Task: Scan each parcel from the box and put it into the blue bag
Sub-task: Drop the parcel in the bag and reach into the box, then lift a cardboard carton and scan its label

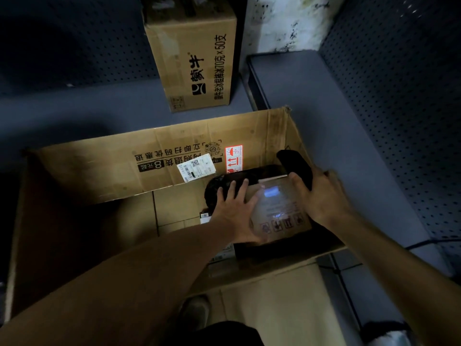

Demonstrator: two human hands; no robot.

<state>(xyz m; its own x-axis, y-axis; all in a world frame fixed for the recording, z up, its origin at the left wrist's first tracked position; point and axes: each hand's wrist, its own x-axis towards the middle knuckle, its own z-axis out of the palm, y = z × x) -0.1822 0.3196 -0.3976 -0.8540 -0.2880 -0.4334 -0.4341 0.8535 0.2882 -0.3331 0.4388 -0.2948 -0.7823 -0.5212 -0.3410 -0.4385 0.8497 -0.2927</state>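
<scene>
open box (94, 171) on floor | parcel (279, 211) inside, right end | upright carton (194, 61) behind box, at wall

- The open box (99, 176) leaves bare floor on its left half, with room to reach down there.
- Its right end is crowded: both hands, the left hand (235, 211) and the right hand (321, 196), a cardboard parcel (279, 211) and a black wrapped parcel (224, 183) fill it.
- The tall far wall of the box blocks a straight reach forward.
- A standing carton (194, 58) sits beyond that wall.
- A perforated panel (399, 96) closes the right side.
</scene>
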